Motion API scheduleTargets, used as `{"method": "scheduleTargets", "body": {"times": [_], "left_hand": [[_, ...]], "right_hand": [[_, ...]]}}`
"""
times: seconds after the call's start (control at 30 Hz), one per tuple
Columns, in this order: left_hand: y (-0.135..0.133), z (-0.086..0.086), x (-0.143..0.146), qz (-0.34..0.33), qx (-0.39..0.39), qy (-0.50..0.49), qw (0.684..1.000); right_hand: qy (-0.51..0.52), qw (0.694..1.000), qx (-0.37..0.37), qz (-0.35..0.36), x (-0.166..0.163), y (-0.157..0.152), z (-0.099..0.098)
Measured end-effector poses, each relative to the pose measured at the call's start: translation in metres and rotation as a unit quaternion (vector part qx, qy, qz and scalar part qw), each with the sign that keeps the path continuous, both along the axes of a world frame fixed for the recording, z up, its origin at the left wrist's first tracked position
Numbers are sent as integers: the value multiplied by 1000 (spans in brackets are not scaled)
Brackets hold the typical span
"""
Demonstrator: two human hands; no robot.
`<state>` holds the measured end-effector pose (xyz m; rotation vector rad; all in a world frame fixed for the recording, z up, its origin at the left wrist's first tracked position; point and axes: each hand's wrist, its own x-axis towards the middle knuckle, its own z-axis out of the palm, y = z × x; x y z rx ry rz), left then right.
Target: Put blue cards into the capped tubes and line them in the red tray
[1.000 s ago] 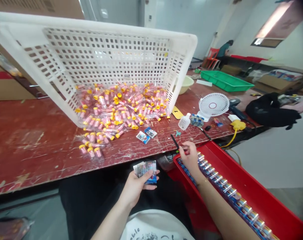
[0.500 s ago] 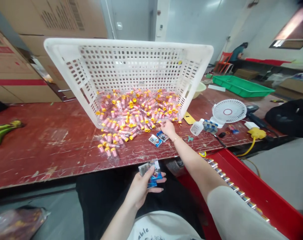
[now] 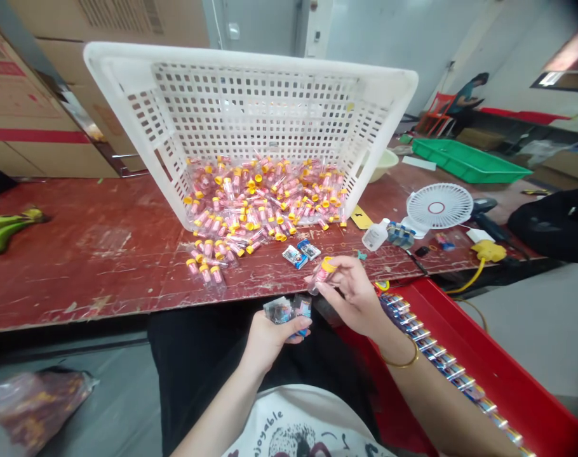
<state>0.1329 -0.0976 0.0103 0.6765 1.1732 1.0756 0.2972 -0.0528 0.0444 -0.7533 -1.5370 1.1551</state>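
Observation:
My left hand (image 3: 274, 333) is closed on small blue-and-silver packets (image 3: 289, 314), held low in front of the table edge. Between the thumb and fingers of my right hand (image 3: 353, 292) is a small clear tube with a yellow cap (image 3: 323, 273) and pink contents. Two more blue packets (image 3: 301, 254) lie on the table just beyond that hand. A white plastic basket (image 3: 251, 60) rests tipped on its side, its opening towards me. Many pink tubes with yellow caps (image 3: 251, 209) fill its lower side and spill onto the red table (image 3: 103, 254).
Right of the basket stand a clear bottle (image 3: 375, 236), a white fan (image 3: 439, 208) and a green tray (image 3: 470, 162). A red tray (image 3: 498, 355) with a row of shiny packets lies by my right arm. Bananas (image 3: 6, 231) are at left; a person (image 3: 467, 98) sits far back.
My right hand has come back from the basket's front edge towards me, now holding a yellow-capped tube. My left hand keeps the packets. The view has tilted slightly down.

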Motion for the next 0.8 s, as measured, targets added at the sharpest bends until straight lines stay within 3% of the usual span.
{"method": "scheduleTargets", "body": {"times": [0.1,0.2,0.43,0.57,0.8], "left_hand": [[0,1,1,-2,18,10,1000],[0,0,0,-7,23,13,1000],[-2,4,2,-41,-43,-69,996],[1,5,7,-36,-95,-172,980],[2,1,14,-51,-92,-192,976]], "right_hand": [[-93,993,73,27,2,4,8],[-130,987,86,46,2,8,10],[-61,988,-85,113,0,14,-8],[-85,982,-83,148,-2,-6,-25],[-97,992,-73,-40,-16,-36,-46]]}}
